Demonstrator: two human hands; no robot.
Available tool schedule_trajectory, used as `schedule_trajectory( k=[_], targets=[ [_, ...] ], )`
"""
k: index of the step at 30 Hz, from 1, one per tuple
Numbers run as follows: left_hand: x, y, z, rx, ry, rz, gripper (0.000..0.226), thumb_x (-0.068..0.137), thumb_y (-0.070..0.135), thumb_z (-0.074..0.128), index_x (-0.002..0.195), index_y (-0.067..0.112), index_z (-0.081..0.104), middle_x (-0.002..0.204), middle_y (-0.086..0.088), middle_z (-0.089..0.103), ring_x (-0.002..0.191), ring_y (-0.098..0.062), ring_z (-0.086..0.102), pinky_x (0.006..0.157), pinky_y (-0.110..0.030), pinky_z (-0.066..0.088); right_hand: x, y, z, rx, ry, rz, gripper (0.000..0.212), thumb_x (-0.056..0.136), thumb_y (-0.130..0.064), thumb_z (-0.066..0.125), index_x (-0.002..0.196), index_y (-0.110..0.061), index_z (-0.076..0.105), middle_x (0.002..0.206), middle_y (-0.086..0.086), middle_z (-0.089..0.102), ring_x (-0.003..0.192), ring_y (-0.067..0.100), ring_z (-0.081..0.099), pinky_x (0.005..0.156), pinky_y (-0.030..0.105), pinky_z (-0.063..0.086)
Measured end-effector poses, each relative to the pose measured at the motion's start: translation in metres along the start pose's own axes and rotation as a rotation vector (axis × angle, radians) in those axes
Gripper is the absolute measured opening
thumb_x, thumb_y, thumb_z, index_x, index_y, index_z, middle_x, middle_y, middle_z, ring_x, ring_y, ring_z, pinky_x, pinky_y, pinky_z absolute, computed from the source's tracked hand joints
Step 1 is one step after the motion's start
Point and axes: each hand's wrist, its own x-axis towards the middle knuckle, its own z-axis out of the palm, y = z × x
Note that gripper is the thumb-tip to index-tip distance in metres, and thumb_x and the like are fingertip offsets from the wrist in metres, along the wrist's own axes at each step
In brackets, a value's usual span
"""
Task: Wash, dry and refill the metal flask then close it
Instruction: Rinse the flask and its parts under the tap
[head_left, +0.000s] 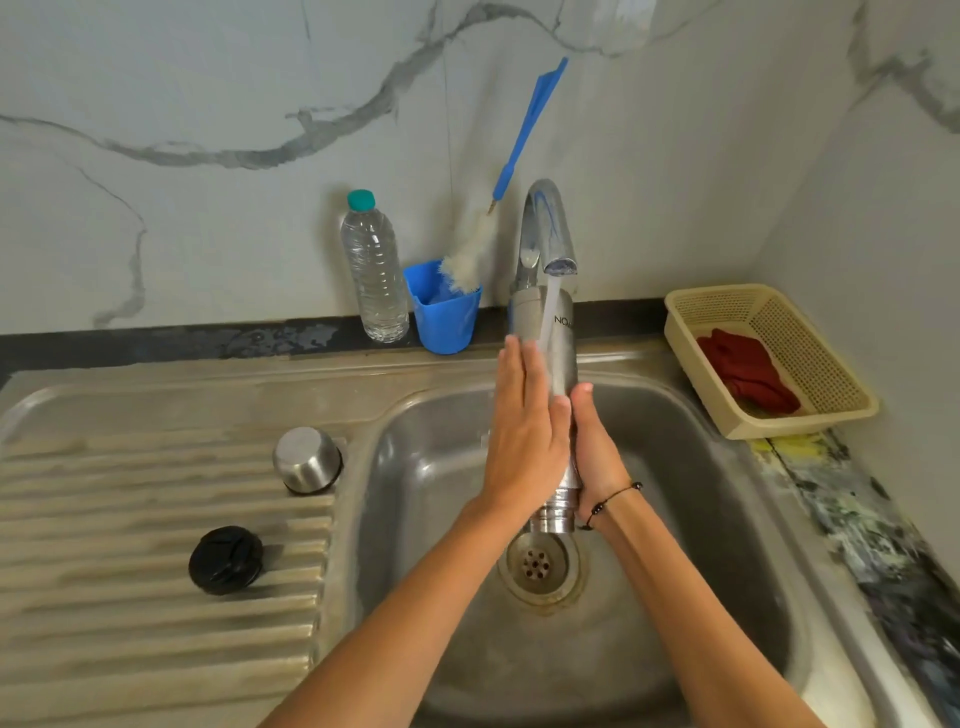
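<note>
The metal flask (558, 358) was inverted over the sink (426, 467) drain, under the running tap (545, 228). The left hand (524, 431) pressed it with straight fingers; the right hand (597, 452) gripped it. The wet wall could probably slip loose.

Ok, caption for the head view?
Both hands rub an upturned metal flask under the running tap.

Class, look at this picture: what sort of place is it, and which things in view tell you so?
Most likely a home kitchen sink area. A steel sink with a ribbed draining board sits under a running tap, a bottle brush stands in a blue cup, and marble-look tiles line the wall.
</note>
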Motion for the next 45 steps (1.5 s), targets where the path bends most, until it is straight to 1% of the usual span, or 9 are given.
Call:
schedule_trajectory(
  k=[6, 10, 17, 21, 25, 30, 36, 42, 45],
  targets=[
    [0.043, 0.014, -0.007, 0.096, -0.038, 0.044, 0.058, 0.103, 0.017, 0.03, 0.151, 0.012, -0.002, 0.156, 0.002, -0.017, 0.144, -0.013, -0.018, 0.119, -0.03, -0.007, -0.003, -0.004, 0.001, -0.061, 0.061, 0.005, 0.052, 0.093, -0.053, 0.038, 0.114, -0.011, 0.06, 0.096, 0.017, 0.067, 0.085, 0.029, 0.064, 0.078, 0.041, 0.052],
    [0.072, 0.025, -0.015, 0.053, -0.033, -0.039, 0.057, 0.103, 0.02, 0.032, 0.152, 0.011, 0.004, 0.161, -0.005, 0.0, 0.147, -0.015, -0.006, 0.116, -0.026, -0.002, -0.006, 0.002, 0.004, -0.133, 0.127, -0.004, 0.059, 0.083, -0.062, 0.045, 0.109, -0.012, 0.06, 0.101, 0.024, 0.065, 0.092, 0.035, 0.063, 0.086, 0.049, 0.05],
    [-0.006, 0.006, -0.004, 0.103, -0.117, 0.241, 0.063, 0.095, 0.052, 0.004, 0.149, 0.02, 0.0, 0.156, 0.009, -0.011, 0.143, -0.003, -0.017, 0.117, -0.023, -0.007, 0.007, -0.021, 0.002, -0.074, 0.166, -0.114, 0.042, 0.099, -0.043, 0.032, 0.097, -0.014, 0.063, 0.082, 0.007, 0.067, 0.071, 0.011, 0.067, 0.067, 0.025, 0.052],
    [-0.025, 0.004, -0.009, 0.02, -0.148, 0.211, 0.061, 0.094, 0.052, 0.0, 0.147, 0.024, -0.002, 0.152, 0.017, -0.019, 0.141, 0.005, -0.019, 0.116, -0.017, -0.007, 0.014, -0.037, 0.009, -0.035, 0.157, -0.026, 0.054, 0.095, -0.053, 0.032, 0.104, -0.01, 0.063, 0.088, 0.01, 0.07, 0.076, 0.02, 0.067, 0.068, 0.03, 0.055],
    [0.015, 0.019, -0.018, 0.119, -0.131, 0.138, 0.062, 0.095, 0.05, 0.007, 0.149, 0.019, 0.001, 0.154, 0.008, -0.017, 0.139, -0.003, -0.025, 0.119, -0.028, -0.007, 0.012, -0.029, 0.014, -0.079, 0.157, -0.062, 0.047, 0.098, -0.048, 0.031, 0.111, -0.014, 0.06, 0.107, 0.012, 0.068, 0.082, 0.015, 0.068, 0.067, 0.025, 0.054],
    [0.041, 0.034, -0.012, 0.14, -0.161, 0.098, 0.052, 0.104, 0.024, 0.029, 0.152, 0.026, 0.011, 0.161, 0.003, -0.005, 0.147, -0.021, -0.009, 0.119, -0.041, 0.004, 0.0, -0.033, 0.005, -0.003, 0.15, -0.055, 0.043, 0.099, -0.044, 0.03, 0.1, -0.015, 0.062, 0.066, 0.002, 0.07, 0.059, 0.012, 0.067, 0.053, 0.022, 0.053],
    [0.074, 0.047, -0.003, -0.022, -0.117, -0.069, 0.049, 0.103, 0.037, 0.027, 0.15, 0.042, 0.014, 0.153, -0.008, 0.03, 0.123, -0.031, 0.047, 0.096, -0.049, 0.047, -0.011, -0.029, -0.004, 0.065, 0.135, -0.011, 0.05, 0.094, -0.051, 0.034, 0.095, -0.009, 0.061, 0.068, 0.009, 0.067, 0.058, 0.019, 0.065, 0.053, 0.028, 0.055],
    [0.07, 0.043, -0.01, -0.034, 0.038, -0.083, 0.055, 0.099, 0.035, 0.039, 0.15, 0.035, 0.019, 0.152, -0.008, 0.021, 0.128, -0.03, 0.041, 0.1, -0.037, 0.04, -0.021, -0.033, -0.006, -0.023, 0.072, 0.043, 0.052, 0.094, -0.053, 0.033, 0.109, -0.012, 0.061, 0.093, 0.012, 0.072, 0.087, 0.025, 0.068, 0.078, 0.039, 0.053],
    [0.059, 0.039, -0.013, -0.012, 0.072, -0.058, 0.057, 0.1, 0.03, 0.039, 0.152, 0.024, 0.015, 0.155, -0.011, 0.019, 0.133, -0.029, 0.035, 0.102, -0.03, 0.034, -0.019, -0.033, 0.002, -0.023, 0.08, 0.085, 0.053, 0.094, -0.054, 0.033, 0.108, -0.012, 0.062, 0.086, 0.011, 0.072, 0.082, 0.024, 0.068, 0.075, 0.037, 0.052]
  ],
)
